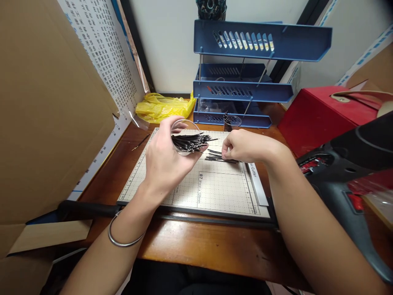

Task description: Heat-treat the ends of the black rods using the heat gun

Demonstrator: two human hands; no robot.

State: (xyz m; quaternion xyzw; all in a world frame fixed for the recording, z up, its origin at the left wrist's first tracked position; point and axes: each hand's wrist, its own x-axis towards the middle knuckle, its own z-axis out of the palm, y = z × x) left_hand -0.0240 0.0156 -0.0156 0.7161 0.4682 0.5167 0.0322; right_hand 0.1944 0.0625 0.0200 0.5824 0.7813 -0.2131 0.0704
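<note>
Left hand (pixel 164 153), frame centre: wrapped around clear round plastic cup (pixel 186 124), tipped mouth rightward, apparently to present bundled thin black sticks (pixel 190 143) to right hand (pixel 241 144). Right hand: fingers curled at loose black sticks (pixel 219 157), right of centre; grip cannot be confirmed. Cream gridded cutter board (pixel 221 192) beneath, seemingly flat support, on brown wooden worktop (pixel 196 239).

L hand (pixel 166 153) and R hand (pixel 241 145): bare. Forearms (pixel 310 205): bare, L and R. L wrist: 1 pc. bangle (pixel 123 245), silver-col. metal, thin, curved, plain finish, loose fit. Lap: blk. clothing (pixel 196 280), fabric detail too dark to tell.
</note>
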